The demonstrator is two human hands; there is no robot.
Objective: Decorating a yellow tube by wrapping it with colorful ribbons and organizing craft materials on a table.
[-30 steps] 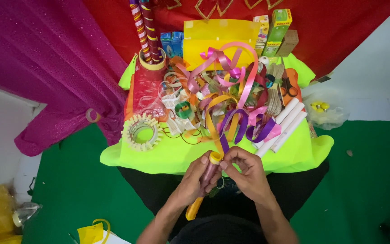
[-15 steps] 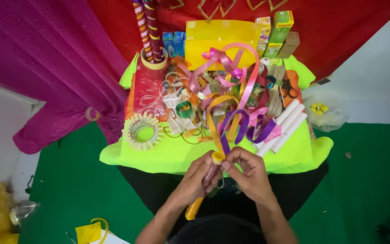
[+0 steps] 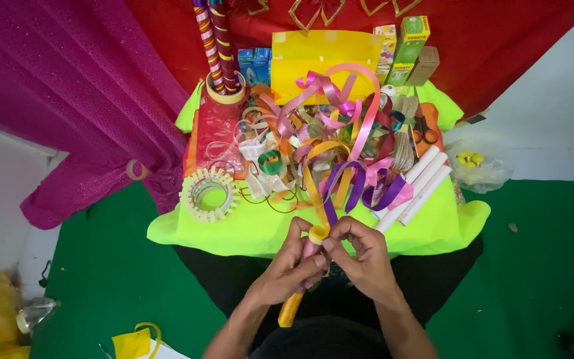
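Green floor covering (image 3: 101, 279) below, a neon-yellow cloth (image 3: 247, 229) over the low table, magenta glittery fabric (image 3: 68, 100) draped on one side, red cloth (image 3: 499, 40) behind. The table is heaped with glossy curled ribbons (image 3: 340, 139), white paper rolls (image 3: 420, 186) and a ridged tape ring (image 3: 209, 194). Down front, the left hand (image 3: 290, 269) wraps closed around a pink-and-orange stick (image 3: 298, 286), while the right hand (image 3: 363, 256) pinches narrow at its yellow tip, just off the table's near edge.

cloth (image 3: 247, 229): neon yellow | floor (image 3: 101, 279): green | ribbon (image 3: 340, 193): purple, perhaps violet
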